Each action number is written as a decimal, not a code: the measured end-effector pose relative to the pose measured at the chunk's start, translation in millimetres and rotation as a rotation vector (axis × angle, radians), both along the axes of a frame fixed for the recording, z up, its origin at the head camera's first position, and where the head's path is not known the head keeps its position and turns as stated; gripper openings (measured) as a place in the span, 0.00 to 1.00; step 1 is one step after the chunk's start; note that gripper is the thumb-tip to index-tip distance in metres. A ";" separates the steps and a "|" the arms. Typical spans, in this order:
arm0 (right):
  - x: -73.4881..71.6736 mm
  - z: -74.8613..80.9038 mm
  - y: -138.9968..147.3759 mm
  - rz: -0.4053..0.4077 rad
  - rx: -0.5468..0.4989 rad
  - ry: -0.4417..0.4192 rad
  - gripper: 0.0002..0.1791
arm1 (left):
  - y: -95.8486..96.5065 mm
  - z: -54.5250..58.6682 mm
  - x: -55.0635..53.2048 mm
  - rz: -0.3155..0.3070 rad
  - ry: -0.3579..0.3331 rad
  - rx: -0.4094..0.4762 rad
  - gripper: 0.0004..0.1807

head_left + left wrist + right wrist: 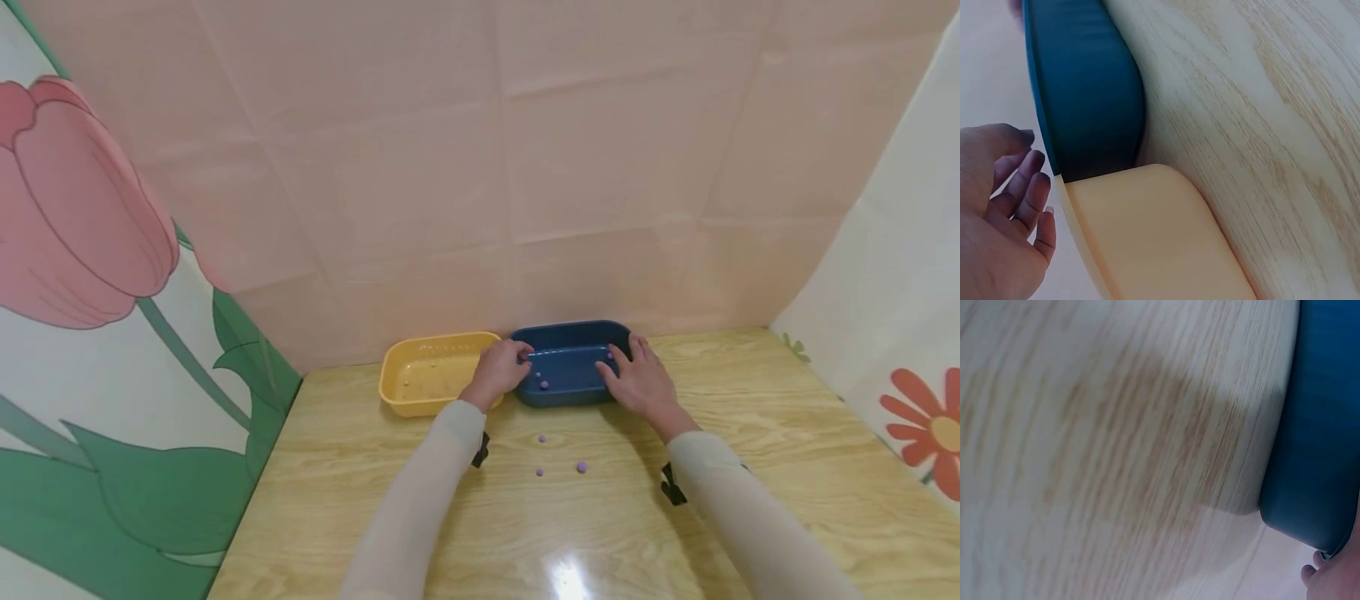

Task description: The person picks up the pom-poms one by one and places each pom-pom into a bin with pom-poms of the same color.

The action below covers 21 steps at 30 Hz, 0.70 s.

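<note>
The left hand [498,371], fingers loosely bent, and right hand [643,385], fingers spread, are at opposite ends of a smooth, round-cornered blue tray [570,400] at the frame's centre. Small round purple beads [544,385] lie inside; three more dot the wood-grained worktop [337,500] below. A yellow tray [420,409] stands just left.

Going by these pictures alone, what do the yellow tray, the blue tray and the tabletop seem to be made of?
Yellow tray: probably plastic with a smooth, soft sheen; the even color and rounded corners look molded.
Blue tray: likely plastic too, glossier inside, where a pale highlight shows.
Tabletop: wood or wood-look laminate; it shows grain streaks, and a bright reflection suggests a shiny coating.
</note>
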State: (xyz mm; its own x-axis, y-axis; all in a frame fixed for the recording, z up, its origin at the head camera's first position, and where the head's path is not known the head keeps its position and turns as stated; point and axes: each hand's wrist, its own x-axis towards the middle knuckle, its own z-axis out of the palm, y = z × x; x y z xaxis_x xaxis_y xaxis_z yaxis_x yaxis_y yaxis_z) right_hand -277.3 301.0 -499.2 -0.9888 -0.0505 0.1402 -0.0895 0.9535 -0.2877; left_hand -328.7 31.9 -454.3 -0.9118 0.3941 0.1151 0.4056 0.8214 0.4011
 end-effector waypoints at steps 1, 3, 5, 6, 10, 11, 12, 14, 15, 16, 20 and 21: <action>-0.1 -0.1 0.1 0.001 0.001 -0.003 0.43 | -0.5 1.0 0.9 -0.001 -0.002 0.000 0.15; -0.4 -0.2 0.5 0.004 -0.002 -0.003 0.43 | -1.8 2.8 2.6 -0.008 -0.002 -0.003 0.15; -0.3 0.1 0.8 0.006 -0.004 -0.003 0.43 | -3.2 4.4 4.6 -0.023 0.001 -0.002 0.15; -0.4 0.3 0.9 0.007 -0.003 -0.002 0.43 | -4.2 5.2 5.7 -0.032 0.004 -0.002 0.15; -1.1 1.6 1.6 0.008 -0.001 0.000 0.43 | -8.4 8.7 12.4 -0.093 0.015 0.016 0.15; -1.2 2.0 1.5 0.007 0.001 -0.002 0.43 | -9.8 9.3 14.7 -0.111 0.017 0.021 0.15; -1.2 2.4 1.4 0.006 -0.001 -0.003 0.43 | -11.1 9.7 16.9 -0.129 0.021 0.019 0.16; -0.9 2.9 1.1 0.005 0.000 -0.005 0.43 | -13.8 9.4 21.6 -0.157 0.028 0.021 0.16; -0.9 2.7 1.3 0.005 0.000 -0.006 0.43 | -15.2 8.5 23.9 -0.171 0.035 0.026 0.16; -0.7 2.5 1.2 0.004 -0.002 -0.007 0.43 | -16.5 7.4 25.9 -0.183 0.044 0.020 0.15; -0.6 0.4 1.3 0.003 -0.004 -0.008 0.44 | -20.9 2.1 34.4 -0.224 0.061 0.028 0.14; -0.6 -0.4 1.3 0.002 -0.004 -0.006 0.44 | -21.9 1.2 36.8 -0.235 0.058 0.031 0.14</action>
